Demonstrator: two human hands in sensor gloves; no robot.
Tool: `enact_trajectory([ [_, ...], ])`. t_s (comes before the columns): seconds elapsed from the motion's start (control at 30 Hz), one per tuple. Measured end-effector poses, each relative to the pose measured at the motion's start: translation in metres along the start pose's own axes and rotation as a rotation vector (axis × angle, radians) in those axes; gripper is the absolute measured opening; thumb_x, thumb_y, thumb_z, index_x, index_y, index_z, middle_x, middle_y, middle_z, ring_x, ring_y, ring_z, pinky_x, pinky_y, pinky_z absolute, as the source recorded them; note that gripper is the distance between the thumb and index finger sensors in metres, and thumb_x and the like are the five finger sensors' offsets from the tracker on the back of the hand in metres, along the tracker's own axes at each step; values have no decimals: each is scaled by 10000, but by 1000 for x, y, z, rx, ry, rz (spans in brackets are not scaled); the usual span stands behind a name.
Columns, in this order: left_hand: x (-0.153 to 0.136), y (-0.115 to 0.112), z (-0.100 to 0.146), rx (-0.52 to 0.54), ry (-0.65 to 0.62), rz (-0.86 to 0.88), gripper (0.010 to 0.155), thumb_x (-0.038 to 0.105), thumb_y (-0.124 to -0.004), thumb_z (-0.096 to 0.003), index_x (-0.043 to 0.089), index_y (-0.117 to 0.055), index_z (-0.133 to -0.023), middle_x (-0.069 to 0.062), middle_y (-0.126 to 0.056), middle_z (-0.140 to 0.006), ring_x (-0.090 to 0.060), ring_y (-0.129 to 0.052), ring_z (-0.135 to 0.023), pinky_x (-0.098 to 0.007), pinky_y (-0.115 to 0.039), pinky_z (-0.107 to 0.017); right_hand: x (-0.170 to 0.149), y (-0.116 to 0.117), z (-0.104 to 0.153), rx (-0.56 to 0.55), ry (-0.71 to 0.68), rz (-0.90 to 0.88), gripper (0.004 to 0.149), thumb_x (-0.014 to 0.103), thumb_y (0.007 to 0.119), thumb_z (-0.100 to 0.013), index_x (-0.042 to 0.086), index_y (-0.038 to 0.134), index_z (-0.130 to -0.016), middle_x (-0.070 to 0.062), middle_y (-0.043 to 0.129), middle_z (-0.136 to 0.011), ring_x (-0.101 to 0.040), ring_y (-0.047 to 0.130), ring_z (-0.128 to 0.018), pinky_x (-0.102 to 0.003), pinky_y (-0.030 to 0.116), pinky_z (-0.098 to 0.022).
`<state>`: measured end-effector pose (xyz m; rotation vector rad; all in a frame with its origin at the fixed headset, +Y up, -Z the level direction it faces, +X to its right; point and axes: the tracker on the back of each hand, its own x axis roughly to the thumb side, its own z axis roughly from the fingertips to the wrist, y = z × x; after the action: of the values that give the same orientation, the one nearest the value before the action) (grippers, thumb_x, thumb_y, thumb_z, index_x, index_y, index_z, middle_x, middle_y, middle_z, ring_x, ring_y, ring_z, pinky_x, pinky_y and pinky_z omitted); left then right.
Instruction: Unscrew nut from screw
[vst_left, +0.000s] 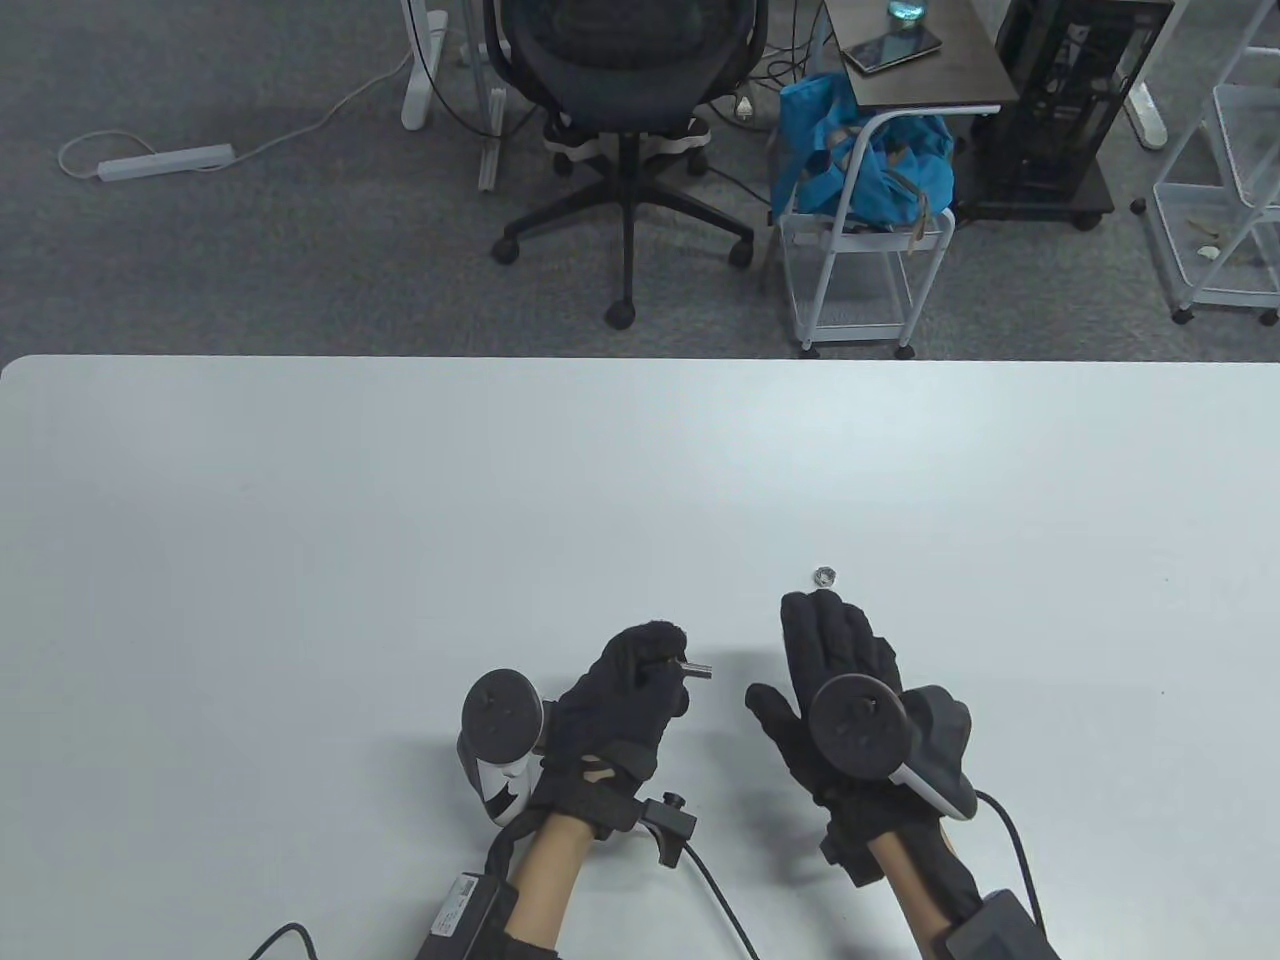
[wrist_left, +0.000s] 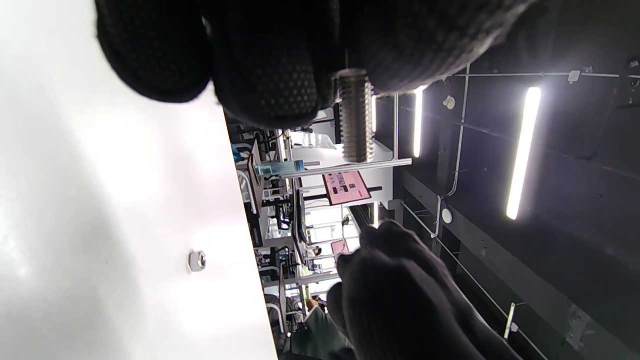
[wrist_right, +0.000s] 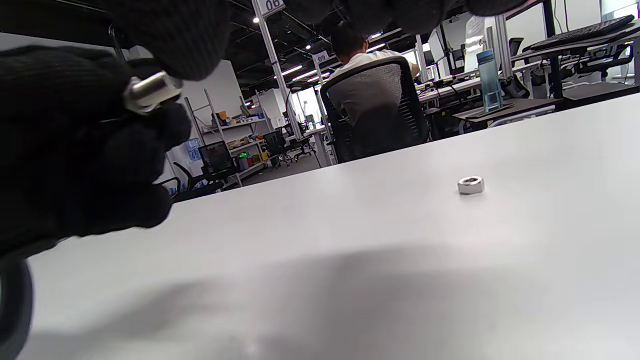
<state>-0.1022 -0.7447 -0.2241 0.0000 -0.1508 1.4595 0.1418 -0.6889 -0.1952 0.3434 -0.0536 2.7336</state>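
My left hand (vst_left: 640, 680) grips a short threaded metal screw (vst_left: 695, 669), whose bare tip points right. The left wrist view shows its thread (wrist_left: 355, 117) jutting from my gloved fingers. The right wrist view shows its end (wrist_right: 150, 91) in that hand. A small silver hex nut (vst_left: 825, 575) lies loose on the white table (vst_left: 400, 520), just beyond my right hand's fingertips. It also shows in the left wrist view (wrist_left: 197, 260) and the right wrist view (wrist_right: 470, 185). My right hand (vst_left: 835, 650) lies flat with fingers spread, holding nothing.
Beyond the table's far edge stand a black office chair (vst_left: 625, 110), a white cart with a blue bag (vst_left: 865, 170), a dark side table (vst_left: 925, 55) and wire racks (vst_left: 1225, 190). Cables trail from both wrists at the table's near edge.
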Motion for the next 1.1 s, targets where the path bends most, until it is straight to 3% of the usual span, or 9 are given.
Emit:
enact_trajectory([
  [0.1, 0, 1, -2, 9, -9, -58, 479, 355, -833, -504, 229, -775, -963, -166, -864, -865, -259, -973, -529, -561, -814, -506, -2, 7, 9, -41, -24, -4, 866, 513, 698, -554, 74, 295, -1182, -257, 305, -1203, -546, 369, -1070, -717, 420, -700],
  [0.2, 7, 5, -12, 59, -18, -230, 481, 352, -840, -500, 220, -787, -959, -176, -861, -856, -274, -964, -520, -576, -803, -505, -7, 11, 14, -59, -36, -29, 856, 511, 695, -555, 72, 308, -1180, -257, 314, -1199, -546, 374, -1065, -714, 421, -699],
  [0.37, 28, 13, -58, 31, 49, -698, 482, 367, -835, -504, 222, -793, -962, -170, -862, -847, -259, -962, -511, -570, -806, -504, -9, 11, 15, -29, -39, -62, 849, 512, 687, -558, 67, 316, -1178, -262, 327, -1195, -551, 387, -1057, -713, 423, -695],
  [0.57, 19, -3, -114, -28, 182, -992, 459, 350, -859, -495, 204, -859, -931, -174, -909, -820, -275, -988, -496, -578, -819, -504, -8, 9, 19, -31, -50, -68, 840, 512, 683, -559, 65, 329, -1177, -265, 339, -1193, -553, 398, -1053, -713, 428, -693],
  [0.83, -13, -39, -153, -141, 323, -1198, 417, 355, -852, -491, 241, -872, -892, -151, -913, -822, -271, -984, -516, -569, -812, -525, -14, 7, 21, -21, -30, -96, 839, 511, 679, -562, 56, 329, -1175, -274, 344, -1189, -558, 403, -1049, -716, 430, -689],
  [1.1, -24, -43, -165, -143, 421, -1230, 409, 365, -852, -487, 270, -856, -884, -139, -915, -817, -247, -989, -510, -547, -824, -525, -16, 5, 21, -20, -20, -110, 839, 511, 676, -563, 52, 327, -1173, -278, 349, -1186, -565, 409, -1043, -720, 434, -685],
])
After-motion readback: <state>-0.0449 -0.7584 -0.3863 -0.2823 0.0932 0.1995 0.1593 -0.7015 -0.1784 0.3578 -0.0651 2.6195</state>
